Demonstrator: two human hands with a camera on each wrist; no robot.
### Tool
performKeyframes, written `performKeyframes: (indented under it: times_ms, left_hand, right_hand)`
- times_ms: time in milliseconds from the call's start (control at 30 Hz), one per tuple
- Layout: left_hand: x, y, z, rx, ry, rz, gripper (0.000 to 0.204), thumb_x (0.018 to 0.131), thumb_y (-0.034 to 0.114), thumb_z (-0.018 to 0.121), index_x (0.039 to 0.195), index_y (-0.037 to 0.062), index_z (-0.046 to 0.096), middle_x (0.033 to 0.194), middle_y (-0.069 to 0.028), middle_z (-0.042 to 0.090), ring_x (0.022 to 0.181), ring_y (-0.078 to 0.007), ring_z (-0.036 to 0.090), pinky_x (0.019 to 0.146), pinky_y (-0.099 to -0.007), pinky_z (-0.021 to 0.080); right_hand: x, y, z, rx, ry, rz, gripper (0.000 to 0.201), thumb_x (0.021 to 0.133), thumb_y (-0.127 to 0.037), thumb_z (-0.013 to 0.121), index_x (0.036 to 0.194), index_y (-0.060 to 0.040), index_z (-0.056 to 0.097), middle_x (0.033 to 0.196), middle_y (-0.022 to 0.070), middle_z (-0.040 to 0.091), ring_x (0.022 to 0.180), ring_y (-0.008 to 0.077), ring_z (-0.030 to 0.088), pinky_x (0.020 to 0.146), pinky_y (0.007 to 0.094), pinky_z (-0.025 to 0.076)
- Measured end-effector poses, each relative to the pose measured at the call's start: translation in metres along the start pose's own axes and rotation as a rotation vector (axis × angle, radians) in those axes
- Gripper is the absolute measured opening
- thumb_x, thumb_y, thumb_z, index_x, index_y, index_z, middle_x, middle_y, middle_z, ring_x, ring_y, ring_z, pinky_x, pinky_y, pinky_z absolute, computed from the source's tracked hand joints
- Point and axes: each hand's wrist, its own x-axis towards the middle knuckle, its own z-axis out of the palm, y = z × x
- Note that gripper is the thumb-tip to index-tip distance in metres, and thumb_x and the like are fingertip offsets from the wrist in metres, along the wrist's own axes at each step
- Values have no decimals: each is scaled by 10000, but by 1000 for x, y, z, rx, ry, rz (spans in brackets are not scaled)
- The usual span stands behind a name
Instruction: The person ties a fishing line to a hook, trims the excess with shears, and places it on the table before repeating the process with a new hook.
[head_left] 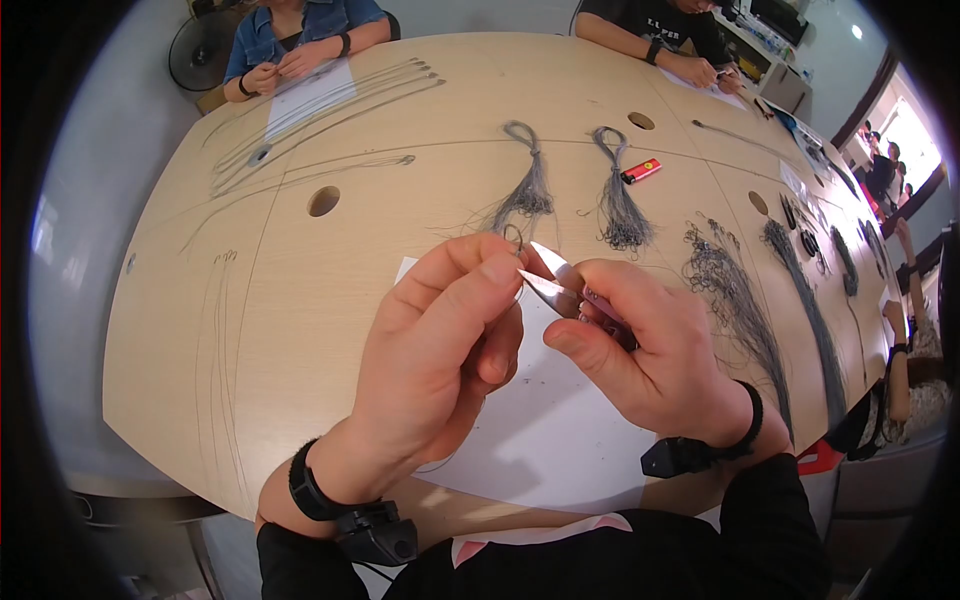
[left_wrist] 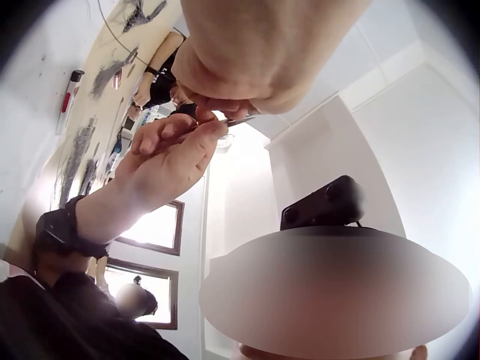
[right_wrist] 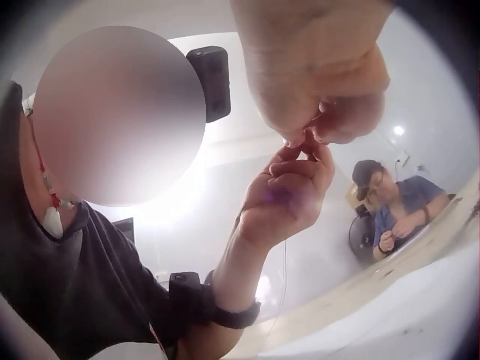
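Observation:
In the head view my left hand (head_left: pixel 435 340) pinches a thin grey cord between thumb and forefinger, and a small loop (head_left: pixel 513 238) of it sticks up above the fingertips. My right hand (head_left: pixel 650 345) grips small scissors (head_left: pixel 552 294) by their dark reddish handles. The two blades stand apart, their tips right at the left fingertips and the cord. Both hands are raised over a white paper sheet (head_left: pixel 570 430) with tiny dark bits on it. In the left wrist view the right hand (left_wrist: pixel 169 169) meets the left fingertips; the cord is mostly hidden there.
Two tied grey cord bundles (head_left: pixel 537 185) lie beyond my hands, beside a red lighter (head_left: pixel 641 171). Loose strands (head_left: pixel 735 300) spread at the right; long looped cords (head_left: pixel 330 115) lie at the far left. Round holes (head_left: pixel 324 201) pierce the table. Two people work across it.

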Motion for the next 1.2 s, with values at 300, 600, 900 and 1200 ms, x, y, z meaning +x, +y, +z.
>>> performKeyframes:
  times_ms: [300,600,900,1200]
  left_hand:
    - [-1,-4,-2,-27,-36,5,197,828,201,449,951,52,490,742,22,504,451,-20,322,390,-152,241]
    - [-1,-3,0,-13,-18,5,201,829,200,450,959,53,496,711,25,508,449,-15,320,389,-150,239]
    - [0,-14,2,265,17,247,80,802,58,495,865,10,509,735,-19,543,519,-16,428,448,-148,326]
    - [3,-21,-3,401,-109,399,65,767,-25,515,827,-9,495,721,-2,512,554,-11,427,467,-140,323]
  right_hand:
    - [0,0,-1,-3,-1,13,229,763,-215,580,840,-9,515,570,65,473,448,141,437,429,222,351]
    - [-2,2,3,2,39,-7,189,761,-197,575,778,-33,482,561,74,460,445,191,449,407,268,346]
    - [-6,4,-7,359,76,139,205,701,54,554,821,-42,418,719,35,501,594,39,433,522,173,352]
    - [-5,3,-2,467,132,82,226,690,62,574,800,-45,407,770,73,520,622,58,460,544,187,374]
